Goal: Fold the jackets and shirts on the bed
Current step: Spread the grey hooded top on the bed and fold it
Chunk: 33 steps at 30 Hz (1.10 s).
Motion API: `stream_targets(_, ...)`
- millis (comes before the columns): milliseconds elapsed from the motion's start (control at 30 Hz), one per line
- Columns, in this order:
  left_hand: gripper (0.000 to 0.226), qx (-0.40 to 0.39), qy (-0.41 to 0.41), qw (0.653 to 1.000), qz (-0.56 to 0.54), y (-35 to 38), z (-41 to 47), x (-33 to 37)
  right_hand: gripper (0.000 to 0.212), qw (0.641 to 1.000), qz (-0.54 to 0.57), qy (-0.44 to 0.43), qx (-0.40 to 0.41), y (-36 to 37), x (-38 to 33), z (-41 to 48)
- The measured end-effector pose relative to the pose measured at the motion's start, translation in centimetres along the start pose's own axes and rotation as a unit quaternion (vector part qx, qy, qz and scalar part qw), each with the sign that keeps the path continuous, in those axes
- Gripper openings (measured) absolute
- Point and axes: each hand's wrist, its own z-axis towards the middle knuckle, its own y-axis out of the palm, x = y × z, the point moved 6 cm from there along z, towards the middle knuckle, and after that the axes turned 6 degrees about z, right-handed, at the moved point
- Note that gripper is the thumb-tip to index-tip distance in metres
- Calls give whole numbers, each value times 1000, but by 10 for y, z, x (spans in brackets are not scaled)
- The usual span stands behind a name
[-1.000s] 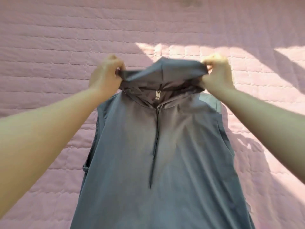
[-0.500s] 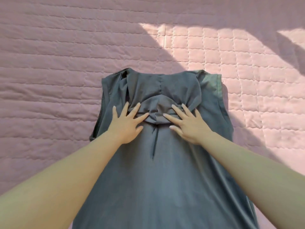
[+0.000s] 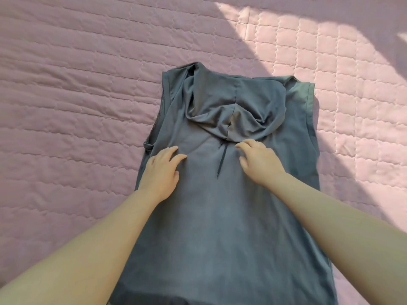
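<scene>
- Since the grey jacket point(image 3: 231, 216) lies face up on the bed point(image 3: 77, 106) with its hood point(image 3: 237, 111) turned down over the chest, the step in hand looks like flattening that fold.
- Both hands rest released on the jacket's chest, grasping nothing. The left hand point(image 3: 161, 170) lies left of the zip cord point(image 3: 222, 159), and the right hand point(image 3: 258, 164) sits just below the hood's edge, fingers loosely bent.
- To do it well, sweep the palms outward from the zip toward the armholes (the hood bunches at its middle), so later folds sit square.
- Around the jacket only the bed's pink quilting shows, with a sunlit patch point(image 3: 330, 84) beyond the jacket's shoulder on the person's right. The hood's bunching seems the only hindrance.
</scene>
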Motion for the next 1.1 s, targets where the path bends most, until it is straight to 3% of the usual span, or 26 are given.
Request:
stream_targets(167,48,80,-183,977,-72,-8,-47,-36,38,995,80,-47,21,-7,-61,15)
stream_targets(267,41,95,-265,938,-204,-3,-64,-62,36,989,122,-76,24,-7,-103,36)
stream_targets(433,32,65,-309,891,-327,12,-68,-88,35,980,152,-130,-10,3,-166,69)
stream_targets(633,32,26,-297,865,-403,7,-32,-99,34,991,81,-85,-57,22,-195,103)
stream_targets(700,43,1,-277,866,-415,11,-26,-97,35,996,78,-36,-33,19,-194,115)
stream_targets(867,58,-82,-246,928,-269,26,-46,-89,83,985,139,101,-34,27,-193,127)
stream_targets(1100,46,-95,-251,935,-231,29,-71,-78,49,978,115,176,-19,35,-199,137)
